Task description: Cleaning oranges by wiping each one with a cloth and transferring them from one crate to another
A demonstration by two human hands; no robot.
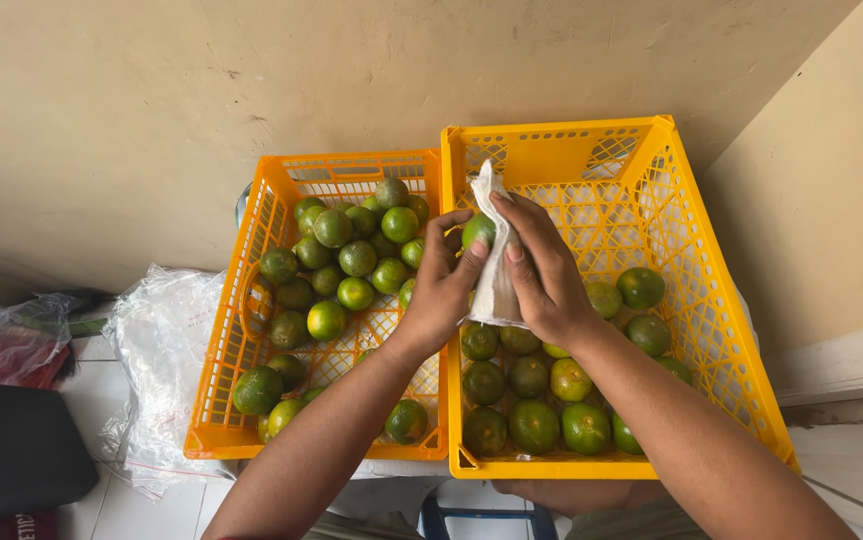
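Green citrus fruit (pixel 479 229) — left hand (pixel 442 290), right hand (pixel 544 275) with white cloth (pixel 497 285)

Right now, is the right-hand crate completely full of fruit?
No, the right crate holds green citrus fruits only at its near end, and its far half shows bare yellow lattice.

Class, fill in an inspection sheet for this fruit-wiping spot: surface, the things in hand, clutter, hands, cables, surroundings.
Surface: white tiled floor at lower left; what the crates rest on is hidden.
Things in hand: green citrus fruit gripped by the left hand; white cloth pressed on it by the right hand. Left crate and right crate, both orange, side by side, each part filled with green fruit.
Clutter: clear plastic bags; black case.
Hands: both bare, closed around fruit and cloth above the crates' shared edge.
Cables: nothing seen.
Surroundings: beige wall behind; a corner at right.
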